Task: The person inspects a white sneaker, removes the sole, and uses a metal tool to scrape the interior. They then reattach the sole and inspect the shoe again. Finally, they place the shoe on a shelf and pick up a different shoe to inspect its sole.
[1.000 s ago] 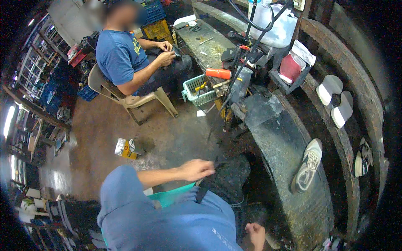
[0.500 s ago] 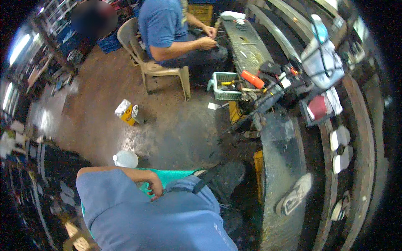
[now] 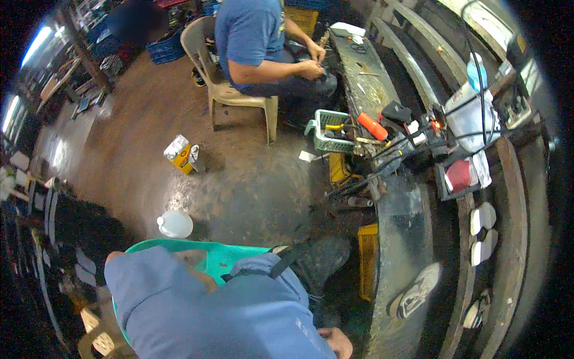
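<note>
Only a strip of my bent left forearm (image 3: 200, 276) shows between folds of my blue shirt (image 3: 239, 317); my left hand is hidden behind the cloth. A black strap (image 3: 287, 261) runs across my shoulder. Under the arm I see the rim of a teal plastic seat (image 3: 179, 244). My right hand (image 3: 338, 342) shows partly at the bottom edge, beside the curved dark workbench (image 3: 403, 221). Nothing is visible in it, and its fingers are cut off by the edge.
A person in a blue shirt (image 3: 248, 36) sits on a beige plastic chair (image 3: 230, 93), working at the bench's far end. A green basket (image 3: 327, 128), orange tool (image 3: 372, 125), cables, a white shoe (image 3: 415, 292) and soles (image 3: 481, 233) lie along the bench. The floor holds a white jug (image 3: 175, 224), yellow carton (image 3: 181, 154) and yellow crate (image 3: 368, 263).
The view has swung left and down along the bench. My left hand, held out in front a second ago, has drawn back and slipped out of sight behind my shirt.
</note>
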`<state>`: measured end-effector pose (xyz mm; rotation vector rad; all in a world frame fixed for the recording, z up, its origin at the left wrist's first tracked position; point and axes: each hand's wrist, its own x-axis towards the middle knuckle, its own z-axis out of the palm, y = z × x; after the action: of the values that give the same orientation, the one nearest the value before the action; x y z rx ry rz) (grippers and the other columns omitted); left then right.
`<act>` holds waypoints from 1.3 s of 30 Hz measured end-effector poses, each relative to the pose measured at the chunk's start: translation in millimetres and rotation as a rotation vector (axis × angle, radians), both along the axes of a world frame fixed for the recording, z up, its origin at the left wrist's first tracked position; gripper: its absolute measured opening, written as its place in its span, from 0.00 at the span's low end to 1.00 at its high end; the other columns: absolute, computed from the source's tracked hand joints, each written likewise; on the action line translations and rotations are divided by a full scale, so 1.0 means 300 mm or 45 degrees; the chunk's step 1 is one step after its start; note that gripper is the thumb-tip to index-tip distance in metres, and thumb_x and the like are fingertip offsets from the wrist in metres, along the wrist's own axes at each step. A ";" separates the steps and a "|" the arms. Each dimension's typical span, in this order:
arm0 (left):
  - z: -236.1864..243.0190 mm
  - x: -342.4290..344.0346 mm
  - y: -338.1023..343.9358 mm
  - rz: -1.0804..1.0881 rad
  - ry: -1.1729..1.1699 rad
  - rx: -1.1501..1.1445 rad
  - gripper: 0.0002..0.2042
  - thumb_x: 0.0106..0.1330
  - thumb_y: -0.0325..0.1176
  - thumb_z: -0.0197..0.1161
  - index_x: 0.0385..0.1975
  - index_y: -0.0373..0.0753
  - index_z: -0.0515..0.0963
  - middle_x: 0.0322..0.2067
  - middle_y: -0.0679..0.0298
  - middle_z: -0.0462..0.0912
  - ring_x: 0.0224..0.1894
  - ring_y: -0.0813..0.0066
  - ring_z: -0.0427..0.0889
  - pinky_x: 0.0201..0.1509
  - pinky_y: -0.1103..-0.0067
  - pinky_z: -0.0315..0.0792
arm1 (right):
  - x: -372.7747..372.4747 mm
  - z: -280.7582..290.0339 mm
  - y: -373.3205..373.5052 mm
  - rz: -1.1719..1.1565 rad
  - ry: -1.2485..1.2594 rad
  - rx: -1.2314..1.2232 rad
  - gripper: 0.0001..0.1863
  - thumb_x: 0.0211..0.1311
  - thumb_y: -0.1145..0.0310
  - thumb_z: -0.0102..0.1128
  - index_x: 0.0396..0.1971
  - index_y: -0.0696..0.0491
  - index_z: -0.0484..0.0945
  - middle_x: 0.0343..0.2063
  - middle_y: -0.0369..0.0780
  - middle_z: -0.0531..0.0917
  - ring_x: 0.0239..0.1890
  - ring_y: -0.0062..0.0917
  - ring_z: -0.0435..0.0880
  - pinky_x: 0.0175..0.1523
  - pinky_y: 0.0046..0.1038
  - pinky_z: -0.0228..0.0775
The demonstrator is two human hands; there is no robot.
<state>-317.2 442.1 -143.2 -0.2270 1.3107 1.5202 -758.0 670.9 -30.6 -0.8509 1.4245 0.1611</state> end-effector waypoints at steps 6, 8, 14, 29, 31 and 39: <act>-0.017 0.055 -0.027 -0.042 -0.049 0.070 0.21 0.64 0.38 0.62 0.57 0.40 0.82 0.42 0.61 0.87 0.43 0.65 0.83 0.53 0.61 0.76 | 0.110 -0.073 0.124 -0.153 -0.070 -0.074 0.16 0.64 0.60 0.72 0.50 0.48 0.91 0.41 0.42 0.93 0.41 0.26 0.91 0.52 0.31 0.80; -0.024 0.076 -0.035 -0.058 -0.063 0.086 0.22 0.64 0.39 0.63 0.58 0.41 0.82 0.42 0.61 0.87 0.44 0.65 0.83 0.53 0.61 0.76 | 0.138 -0.049 0.152 -0.306 -0.137 -0.116 0.16 0.64 0.59 0.72 0.50 0.48 0.91 0.41 0.42 0.93 0.41 0.26 0.91 0.52 0.30 0.80; -0.114 0.189 -0.053 -0.079 -0.031 0.109 0.22 0.65 0.41 0.64 0.59 0.43 0.81 0.42 0.61 0.88 0.47 0.65 0.84 0.53 0.62 0.77 | 0.173 -0.044 0.250 -0.442 -0.312 -0.403 0.16 0.63 0.60 0.73 0.49 0.50 0.91 0.41 0.41 0.93 0.40 0.25 0.91 0.49 0.29 0.80; 0.145 -0.165 -0.533 -0.656 0.205 -1.240 0.14 0.64 0.43 0.64 0.40 0.41 0.89 0.37 0.52 0.91 0.38 0.51 0.90 0.43 0.53 0.81 | 0.210 0.010 0.211 -0.594 -0.017 -0.148 0.15 0.60 0.56 0.78 0.43 0.48 0.93 0.35 0.40 0.93 0.37 0.26 0.91 0.47 0.31 0.80; 0.240 -0.287 -0.508 -0.231 0.311 -1.605 0.15 0.69 0.44 0.63 0.36 0.37 0.87 0.37 0.51 0.91 0.41 0.45 0.89 0.46 0.51 0.81 | 0.213 0.020 0.206 -0.552 0.047 -0.159 0.16 0.60 0.55 0.78 0.42 0.49 0.93 0.35 0.41 0.93 0.37 0.28 0.92 0.48 0.32 0.81; 0.342 -0.470 -0.372 0.704 0.487 -1.154 0.18 0.77 0.50 0.57 0.43 0.40 0.82 0.36 0.51 0.89 0.41 0.44 0.87 0.46 0.56 0.79 | 0.221 -0.013 0.233 -0.598 0.011 -0.161 0.17 0.60 0.54 0.77 0.42 0.49 0.93 0.37 0.42 0.93 0.39 0.32 0.92 0.49 0.33 0.81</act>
<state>-458.1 330.5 -40.7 -0.9739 2.3365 1.3250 -691.6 740.8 -34.5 -0.5957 1.6161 -0.2849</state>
